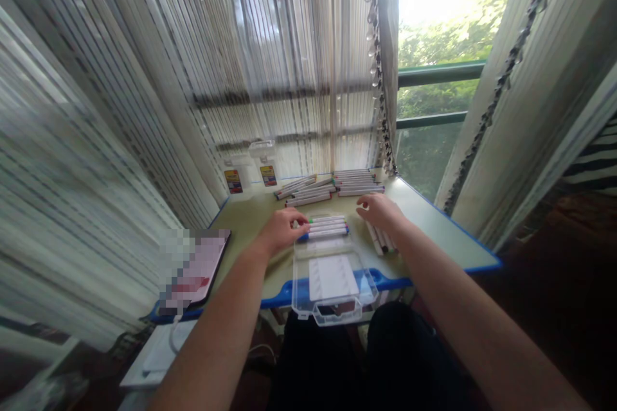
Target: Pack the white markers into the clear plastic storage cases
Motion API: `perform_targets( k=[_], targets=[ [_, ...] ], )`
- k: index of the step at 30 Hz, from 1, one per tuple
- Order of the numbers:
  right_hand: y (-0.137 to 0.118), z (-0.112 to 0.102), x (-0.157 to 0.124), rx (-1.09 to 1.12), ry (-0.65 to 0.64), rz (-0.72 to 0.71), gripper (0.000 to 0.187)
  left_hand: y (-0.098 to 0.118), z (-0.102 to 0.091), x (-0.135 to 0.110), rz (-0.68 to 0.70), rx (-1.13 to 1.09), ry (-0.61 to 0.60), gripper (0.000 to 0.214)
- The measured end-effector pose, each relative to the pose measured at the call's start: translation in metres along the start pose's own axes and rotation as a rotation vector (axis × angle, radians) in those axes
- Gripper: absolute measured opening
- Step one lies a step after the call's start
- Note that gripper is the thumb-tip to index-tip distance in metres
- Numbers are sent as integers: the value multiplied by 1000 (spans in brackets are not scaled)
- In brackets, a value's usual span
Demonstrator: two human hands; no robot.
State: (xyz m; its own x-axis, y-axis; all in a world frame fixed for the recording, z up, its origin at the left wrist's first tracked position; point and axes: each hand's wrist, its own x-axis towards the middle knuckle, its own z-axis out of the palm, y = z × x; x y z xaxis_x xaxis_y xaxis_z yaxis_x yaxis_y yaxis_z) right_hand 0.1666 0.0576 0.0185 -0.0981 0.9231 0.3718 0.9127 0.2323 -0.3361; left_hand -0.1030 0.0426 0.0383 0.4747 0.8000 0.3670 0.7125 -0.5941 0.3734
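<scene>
A clear plastic case (332, 276) lies open on the small table (434, 225), its lid hanging over the front edge. Several markers (328, 228) lie side by side in its far half. My left hand (282, 228) rests at the left ends of these markers, fingers curled on them. My right hand (378, 209) hovers just right of the case, fingers bent, above a few loose markers (380, 241). Whether it holds one is unclear. Further back lie two groups of markers (332, 186).
Two clear packages with coloured labels (250, 173) stand at the back left against the striped curtain. A tablet (193, 270) lies at the table's left edge. A blue rim edges the table. A window with green rails is on the right.
</scene>
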Motion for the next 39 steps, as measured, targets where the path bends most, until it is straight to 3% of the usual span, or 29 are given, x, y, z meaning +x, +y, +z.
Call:
perform_targets(
  k=[4,11,19,25,27,33,37,39],
  targets=[
    [1,1,0,-171,-141,60,25,16,-4,11,28,-15,59,19],
    [-9,-3,-1,-138,-131,128,24,46,-6,42,65,-11,-65,19],
    [-8,-15,4,254,212,203,30,38,20,42,4,-255,-109,37],
    [-3,-10,5,649,176,343,28,37,22,37,-21,-428,-195,47],
    [-1,-7,6,781,154,375,28,36,22,37,-4,-332,-149,43],
    [-3,-4,8,1119,98,466,26,25,24,39,42,-53,149,37],
    [-6,-8,8,1195,69,476,26,22,22,39,101,-28,182,13],
    [-7,-9,7,1227,66,474,27,21,21,40,108,-42,178,16]
  ],
)
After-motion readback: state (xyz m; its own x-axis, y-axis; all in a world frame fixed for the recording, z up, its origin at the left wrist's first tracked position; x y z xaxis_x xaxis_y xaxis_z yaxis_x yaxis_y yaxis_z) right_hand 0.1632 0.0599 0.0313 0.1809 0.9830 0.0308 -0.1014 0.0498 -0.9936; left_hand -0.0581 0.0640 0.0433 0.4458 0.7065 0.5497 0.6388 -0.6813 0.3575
